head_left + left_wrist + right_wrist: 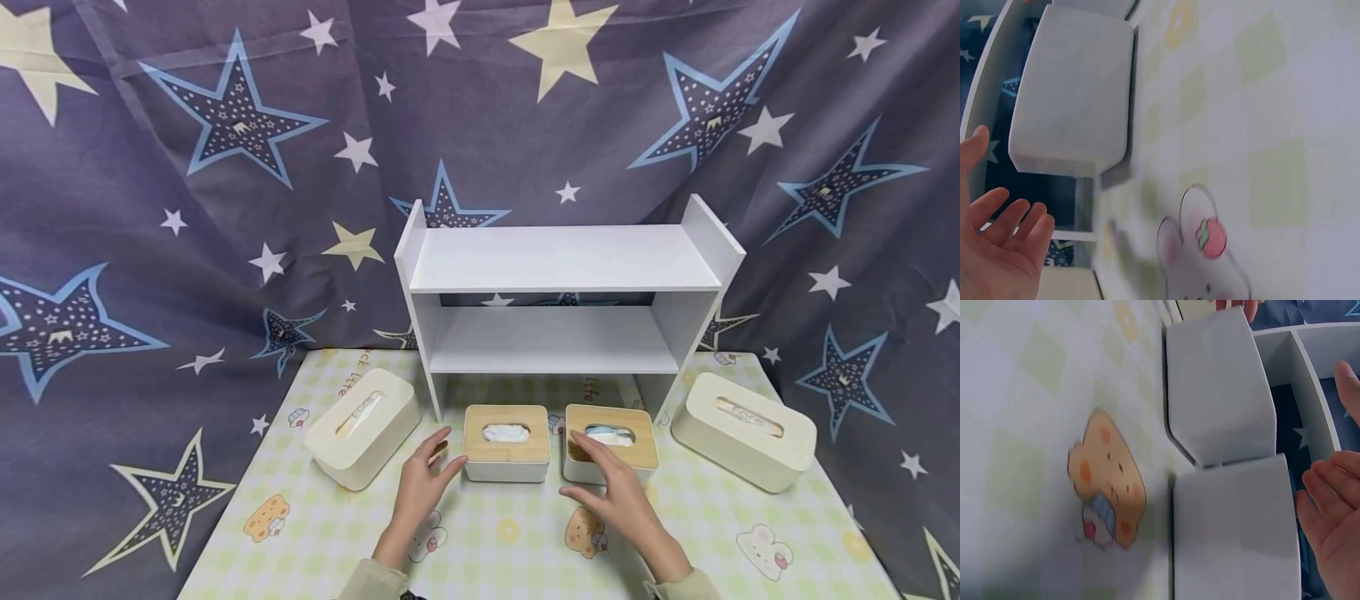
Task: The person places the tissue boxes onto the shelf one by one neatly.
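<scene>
Two small tissue boxes with wooden lids and white bodies stand side by side in front of the white shelf. My left hand (420, 487) is beside the left wooden-lidded tissue box (506, 474), thumb near its left edge and fingers loosely bent. In the left wrist view, that hand (1007, 250) holds nothing. My right hand (621, 498) hovers at the right wooden-lidded tissue box (637, 451), fingers spread and partly covering its lid; whether a fingertip touches cannot be told. The right wrist view shows this hand (1335, 519) with nothing in its grasp.
Behind the boxes stands a white two-tier shelf (555, 340). A long cream tissue box (341, 446) lies angled at left, another cream tissue box (738, 454) at right. A checked cloth (502, 542) covers the table, with a star-patterned curtain (300, 208) behind.
</scene>
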The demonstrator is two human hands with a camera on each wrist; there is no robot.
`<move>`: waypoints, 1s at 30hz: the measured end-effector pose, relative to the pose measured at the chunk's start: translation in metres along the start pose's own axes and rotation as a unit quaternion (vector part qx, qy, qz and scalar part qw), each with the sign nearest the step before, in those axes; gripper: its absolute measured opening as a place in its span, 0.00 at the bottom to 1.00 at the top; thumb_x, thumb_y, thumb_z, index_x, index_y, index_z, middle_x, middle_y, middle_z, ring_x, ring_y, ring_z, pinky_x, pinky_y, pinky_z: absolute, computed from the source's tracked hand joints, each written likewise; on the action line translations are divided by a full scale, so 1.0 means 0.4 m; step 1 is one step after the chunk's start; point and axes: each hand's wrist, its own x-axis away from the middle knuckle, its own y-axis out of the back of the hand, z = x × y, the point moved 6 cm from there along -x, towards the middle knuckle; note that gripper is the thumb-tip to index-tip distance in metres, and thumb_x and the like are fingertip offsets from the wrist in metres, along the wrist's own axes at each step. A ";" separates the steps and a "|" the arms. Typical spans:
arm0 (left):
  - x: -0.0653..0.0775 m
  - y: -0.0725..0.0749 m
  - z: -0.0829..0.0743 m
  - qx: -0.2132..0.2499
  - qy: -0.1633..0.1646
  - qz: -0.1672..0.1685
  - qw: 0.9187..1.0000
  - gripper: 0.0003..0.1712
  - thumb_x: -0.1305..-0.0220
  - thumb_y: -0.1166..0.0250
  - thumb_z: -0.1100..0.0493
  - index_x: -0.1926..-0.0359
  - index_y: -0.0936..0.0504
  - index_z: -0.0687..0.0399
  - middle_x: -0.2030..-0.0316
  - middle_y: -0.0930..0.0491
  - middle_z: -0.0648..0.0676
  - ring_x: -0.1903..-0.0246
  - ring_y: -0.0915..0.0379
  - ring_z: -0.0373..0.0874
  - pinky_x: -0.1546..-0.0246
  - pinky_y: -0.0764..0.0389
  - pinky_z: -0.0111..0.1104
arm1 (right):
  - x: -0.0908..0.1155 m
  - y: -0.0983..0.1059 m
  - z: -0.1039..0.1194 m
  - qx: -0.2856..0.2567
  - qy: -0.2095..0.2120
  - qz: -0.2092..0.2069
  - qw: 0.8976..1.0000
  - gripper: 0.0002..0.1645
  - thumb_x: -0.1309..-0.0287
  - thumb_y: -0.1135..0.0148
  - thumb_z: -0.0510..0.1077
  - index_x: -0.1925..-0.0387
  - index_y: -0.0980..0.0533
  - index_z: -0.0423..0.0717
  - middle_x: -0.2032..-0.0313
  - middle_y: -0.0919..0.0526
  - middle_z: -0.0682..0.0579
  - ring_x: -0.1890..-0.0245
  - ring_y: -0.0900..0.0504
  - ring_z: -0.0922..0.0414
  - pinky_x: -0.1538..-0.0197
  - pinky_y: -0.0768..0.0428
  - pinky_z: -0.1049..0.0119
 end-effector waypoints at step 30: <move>0.008 -0.082 0.042 0.095 0.087 0.001 0.992 0.33 0.32 0.35 0.51 0.30 0.31 0.58 0.31 0.30 0.64 0.37 0.26 0.61 0.36 0.22 0.49 | -0.026 -0.128 0.057 -0.134 -0.065 -0.060 0.987 0.47 0.49 0.25 0.40 0.31 0.36 0.31 0.34 0.29 0.32 0.37 0.25 0.37 0.37 0.23 0.50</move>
